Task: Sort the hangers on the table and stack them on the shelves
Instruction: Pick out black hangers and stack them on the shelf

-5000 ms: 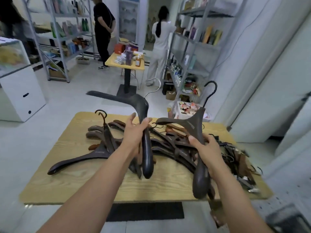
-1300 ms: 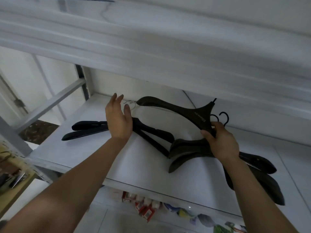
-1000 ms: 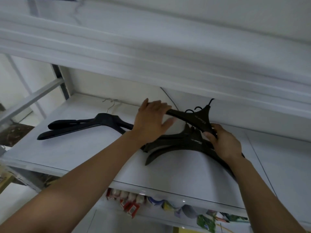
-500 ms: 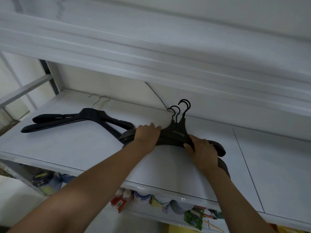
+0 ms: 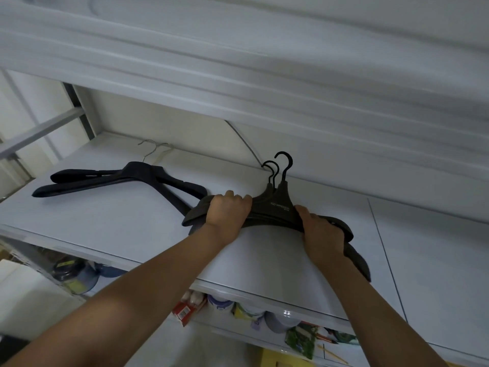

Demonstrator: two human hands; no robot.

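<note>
A stack of dark brown hangers [image 5: 277, 205] with black hooks lies on the white shelf [image 5: 127, 221], hooks toward the back wall. My left hand [image 5: 227, 210] grips the stack's left arm, fingers curled over its top edge. My right hand [image 5: 320, 231] grips the right arm of the same stack. To the left lie two black hangers [image 5: 116, 178] with silver hooks, one on the other; their right arm ends run under the brown stack's left tip.
Another white shelf board [image 5: 264, 62] hangs low overhead. A grey upright post [image 5: 79, 107] and crossbar stand at the back left. Below the shelf's front edge, packets and jars [image 5: 238, 311] fill the lower level. The shelf continues bare to the right [image 5: 436, 255].
I went from the table to the shelf with two hangers. The brown hanger was laid on the stack and both hands closed on the stack's arms; the last half second shows little movement.
</note>
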